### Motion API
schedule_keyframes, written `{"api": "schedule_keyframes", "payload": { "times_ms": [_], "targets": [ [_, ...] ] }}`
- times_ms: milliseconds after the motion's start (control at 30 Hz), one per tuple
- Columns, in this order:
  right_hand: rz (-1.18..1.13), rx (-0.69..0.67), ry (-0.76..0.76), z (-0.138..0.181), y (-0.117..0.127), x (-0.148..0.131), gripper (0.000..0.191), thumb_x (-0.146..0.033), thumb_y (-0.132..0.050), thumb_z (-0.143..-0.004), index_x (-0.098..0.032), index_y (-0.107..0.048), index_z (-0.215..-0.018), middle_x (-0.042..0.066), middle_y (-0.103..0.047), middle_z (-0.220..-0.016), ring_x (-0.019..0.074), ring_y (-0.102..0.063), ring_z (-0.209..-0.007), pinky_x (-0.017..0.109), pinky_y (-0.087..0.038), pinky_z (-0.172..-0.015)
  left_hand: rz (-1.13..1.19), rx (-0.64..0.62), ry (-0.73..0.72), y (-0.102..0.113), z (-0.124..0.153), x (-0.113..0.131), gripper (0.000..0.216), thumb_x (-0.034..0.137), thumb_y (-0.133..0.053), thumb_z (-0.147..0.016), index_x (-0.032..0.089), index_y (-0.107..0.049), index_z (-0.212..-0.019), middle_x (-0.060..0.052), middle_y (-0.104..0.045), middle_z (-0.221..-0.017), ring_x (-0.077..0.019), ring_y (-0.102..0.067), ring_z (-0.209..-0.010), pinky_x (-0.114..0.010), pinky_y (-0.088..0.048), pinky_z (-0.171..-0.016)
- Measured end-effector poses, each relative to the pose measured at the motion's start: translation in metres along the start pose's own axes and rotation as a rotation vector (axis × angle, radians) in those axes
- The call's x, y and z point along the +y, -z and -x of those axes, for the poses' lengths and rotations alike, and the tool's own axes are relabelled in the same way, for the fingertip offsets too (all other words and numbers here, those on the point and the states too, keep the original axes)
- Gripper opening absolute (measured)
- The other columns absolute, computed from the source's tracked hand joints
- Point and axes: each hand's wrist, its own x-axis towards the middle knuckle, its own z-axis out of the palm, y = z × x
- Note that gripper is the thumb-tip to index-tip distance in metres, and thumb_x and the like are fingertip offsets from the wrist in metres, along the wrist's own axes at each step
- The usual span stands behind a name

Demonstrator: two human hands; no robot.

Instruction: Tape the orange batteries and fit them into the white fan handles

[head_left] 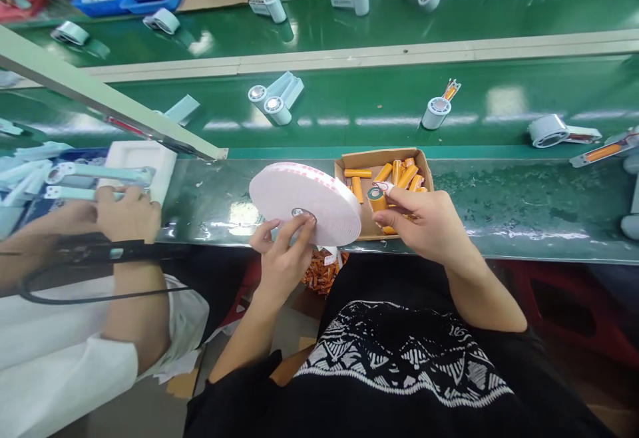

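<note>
Well, left hand (282,258): fingers parted, thumb and fingertips clamped at the core of a wide white tape roll with red marks (304,202), held upright above a glossy green bench (474,212).
Right hand (424,218): fingers curled, pinching an orange cylindrical cell (378,202) over an open cardboard tray (379,158) of orange cells.

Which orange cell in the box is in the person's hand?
The orange cell with the green-ringed end, pinched by the right hand; the other orange cells lie loose in the cardboard box.
</note>
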Motion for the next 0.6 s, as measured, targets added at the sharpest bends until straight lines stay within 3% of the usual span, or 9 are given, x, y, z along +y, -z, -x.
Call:
{"api": "schedule_keyframes", "payload": {
  "times_ms": [100, 200, 333, 400, 467, 600],
  "targets": [
    [0.133, -0.023, 0.006, -0.002, 0.006, -0.002, 0.023, -0.037, -0.067, -0.106, -0.020, -0.081, -0.109, 0.004, -0.076, -0.084, 0.0164, -0.061, -0.074, 0.028, -0.048, -0.073, -0.047, 0.006, -0.066, 0.004, -0.004, 0.000, 0.081, 0.001, -0.072, -0.088, 0.035, -0.061, -0.160, -0.008, -0.079, -0.126, -0.0325, -0.048, -0.126, -0.049, -0.045, -0.112],
    [0.221, -0.106, -0.011, -0.005, 0.014, -0.002, 0.022, -0.037, -0.068, -0.106, -0.020, -0.079, -0.096, 0.005, -0.076, -0.085, 0.0168, -0.062, -0.074, 0.029, -0.048, -0.074, -0.081, -0.007, -0.135, 0.010, -0.011, 0.000, 0.085, 0.003, -0.076, -0.090, 0.040, -0.057, -0.164, -0.005, -0.081, -0.122, -0.0340, -0.044, -0.122, -0.052, -0.044, -0.115],
    [0.095, -0.114, -0.093, -0.004, 0.014, 0.010, 0.022, -0.037, -0.073, -0.102, -0.021, -0.079, -0.088, 0.002, -0.069, -0.071, 0.0172, -0.064, -0.073, 0.031, -0.053, -0.075, -0.052, -0.079, -0.166, 0.013, -0.017, 0.001, 0.088, 0.006, -0.078, -0.091, 0.044, -0.053, -0.166, -0.003, -0.081, -0.125, -0.0342, -0.044, -0.119, -0.059, -0.041, -0.123],
    [-0.120, 0.010, -0.175, -0.002, 0.003, 0.019, 0.024, -0.043, -0.076, -0.098, -0.021, -0.084, -0.103, 0.002, -0.073, -0.079, 0.0202, -0.070, -0.080, 0.035, -0.060, -0.079, -0.021, -0.109, -0.146, 0.012, -0.019, 0.006, 0.092, 0.007, -0.080, -0.090, 0.046, -0.050, -0.168, -0.002, -0.081, -0.125, -0.0338, -0.046, -0.117, -0.062, -0.035, -0.127],
    [-0.381, 0.218, -0.246, 0.003, -0.014, 0.026, 0.043, -0.052, -0.074, -0.097, -0.022, -0.082, -0.127, 0.006, -0.080, -0.100, 0.0253, -0.077, -0.097, 0.043, -0.067, -0.090, 0.025, -0.098, -0.112, 0.009, -0.021, 0.014, 0.097, 0.011, -0.085, -0.088, 0.047, -0.047, -0.169, -0.003, -0.081, -0.121, -0.0339, -0.047, -0.115, -0.064, -0.028, -0.129],
    [-0.700, 0.567, -0.258, 0.015, -0.054, 0.030, 0.070, -0.060, -0.062, -0.103, -0.024, -0.057, -0.163, 0.015, -0.076, -0.138, 0.0312, -0.074, -0.132, 0.055, -0.062, -0.115, 0.056, -0.013, -0.084, -0.002, -0.023, 0.031, 0.095, 0.025, -0.094, -0.086, 0.045, -0.049, -0.168, -0.007, -0.080, -0.112, -0.0349, -0.048, -0.113, -0.066, -0.025, -0.126]
  ]
}}
